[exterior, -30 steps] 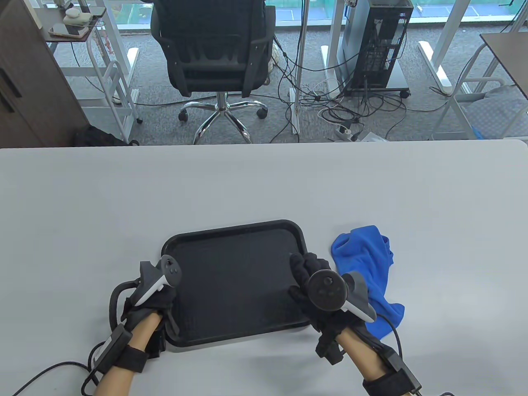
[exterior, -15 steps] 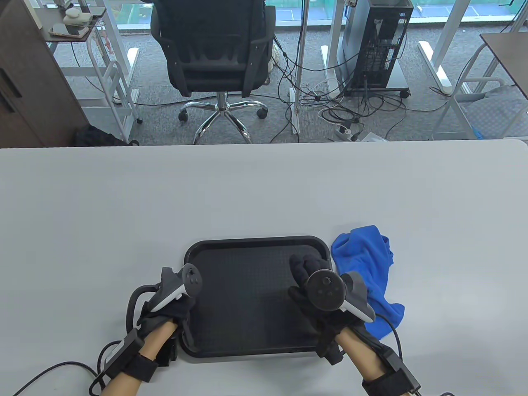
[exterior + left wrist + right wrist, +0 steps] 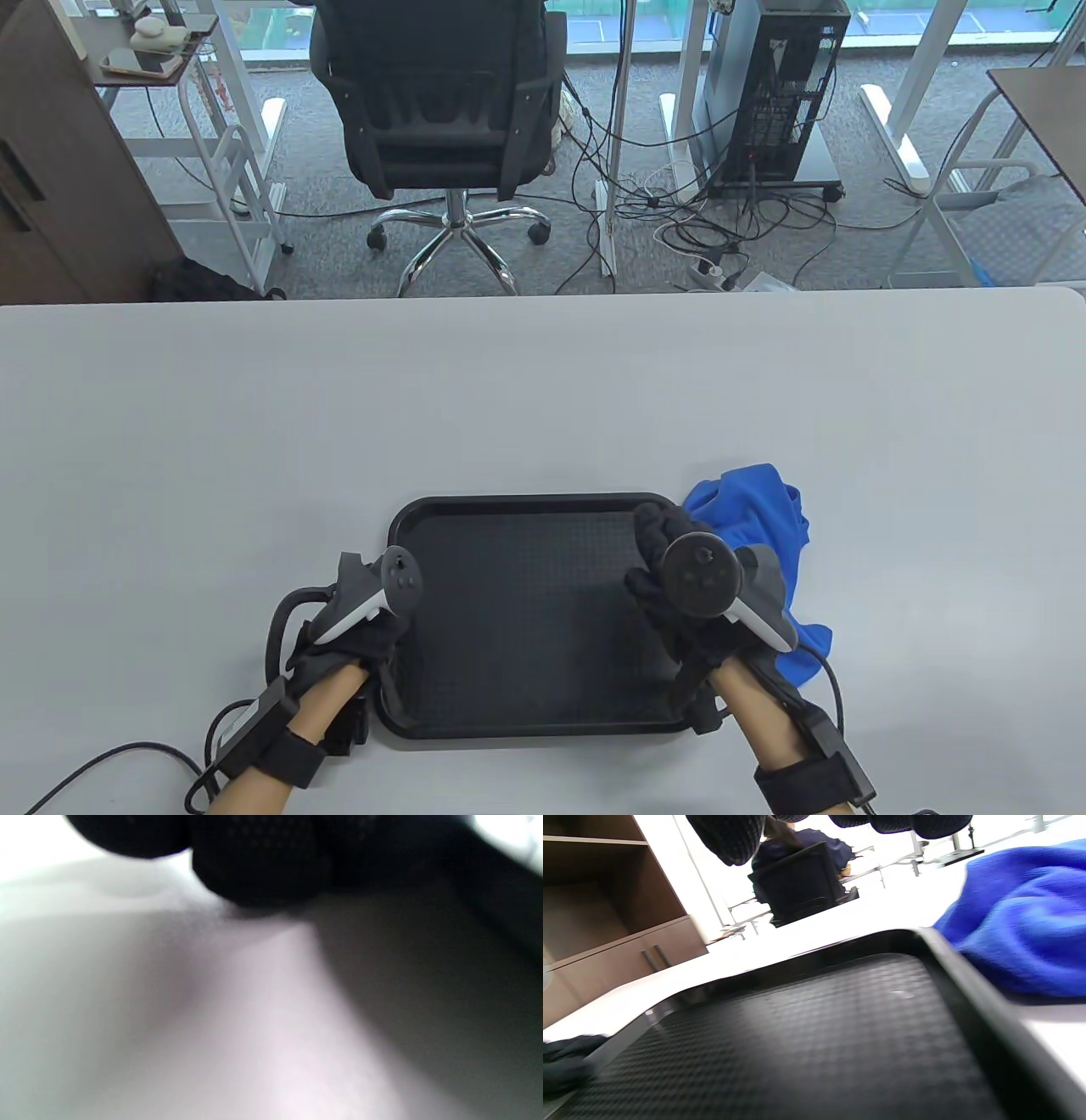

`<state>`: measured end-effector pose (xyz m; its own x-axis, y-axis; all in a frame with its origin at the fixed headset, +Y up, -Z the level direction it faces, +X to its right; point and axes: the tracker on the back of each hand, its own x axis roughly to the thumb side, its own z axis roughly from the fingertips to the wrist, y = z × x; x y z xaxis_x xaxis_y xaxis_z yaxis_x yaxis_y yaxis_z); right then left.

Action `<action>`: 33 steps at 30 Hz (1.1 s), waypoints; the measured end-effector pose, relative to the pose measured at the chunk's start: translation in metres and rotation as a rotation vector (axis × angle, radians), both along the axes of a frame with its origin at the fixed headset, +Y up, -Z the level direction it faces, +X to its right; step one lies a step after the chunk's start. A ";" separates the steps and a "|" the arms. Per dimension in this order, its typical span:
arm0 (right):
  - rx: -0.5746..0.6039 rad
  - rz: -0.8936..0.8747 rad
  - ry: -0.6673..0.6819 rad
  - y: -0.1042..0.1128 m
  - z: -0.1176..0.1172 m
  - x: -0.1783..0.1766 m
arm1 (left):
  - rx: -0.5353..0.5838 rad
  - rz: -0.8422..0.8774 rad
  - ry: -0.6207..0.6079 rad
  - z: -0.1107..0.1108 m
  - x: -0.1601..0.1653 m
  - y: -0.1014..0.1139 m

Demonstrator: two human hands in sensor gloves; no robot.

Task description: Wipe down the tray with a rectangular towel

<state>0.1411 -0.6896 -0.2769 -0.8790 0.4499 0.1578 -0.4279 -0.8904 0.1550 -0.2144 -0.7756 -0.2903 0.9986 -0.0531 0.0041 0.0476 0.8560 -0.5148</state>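
Observation:
A black rectangular tray (image 3: 526,594) lies on the white table (image 3: 509,390) near its front edge. A crumpled blue towel (image 3: 755,509) lies against the tray's right rim. My left hand (image 3: 382,632) grips the tray's left rim; in the left wrist view only blurred dark fingers (image 3: 254,857) over the table show. My right hand (image 3: 657,543) hovers over the tray's right part, next to the towel, holding nothing. In the right wrist view its fingertips (image 3: 729,836) hang above the tray (image 3: 814,1035), with the towel (image 3: 1022,925) just past the rim.
A black office chair (image 3: 441,110) and a computer tower (image 3: 776,93) with floor cables stand beyond the table's far edge. Glove cables (image 3: 102,764) trail on the table at the front left.
The tray has slid right and turned square with my left hand on its rim, ending against the towel. My right hand has moved right and a little forward, toward the towel.

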 end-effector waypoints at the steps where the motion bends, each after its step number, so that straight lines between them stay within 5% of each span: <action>1: -0.018 0.006 -0.037 -0.001 -0.003 0.008 | 0.000 0.002 0.000 0.000 0.000 0.000; 9: -0.243 0.067 -0.250 -0.027 -0.021 0.060 | -0.001 0.020 0.005 0.000 -0.001 -0.001; 16: -0.391 0.151 -0.303 -0.057 -0.027 0.077 | -0.001 0.028 0.010 0.001 -0.002 -0.001; 22: -0.337 0.255 -0.286 -0.072 -0.029 0.074 | -0.002 0.029 0.011 0.001 -0.003 -0.001; 33: -0.147 0.324 -0.297 -0.060 -0.032 0.075 | -0.003 0.027 0.010 0.001 -0.003 -0.001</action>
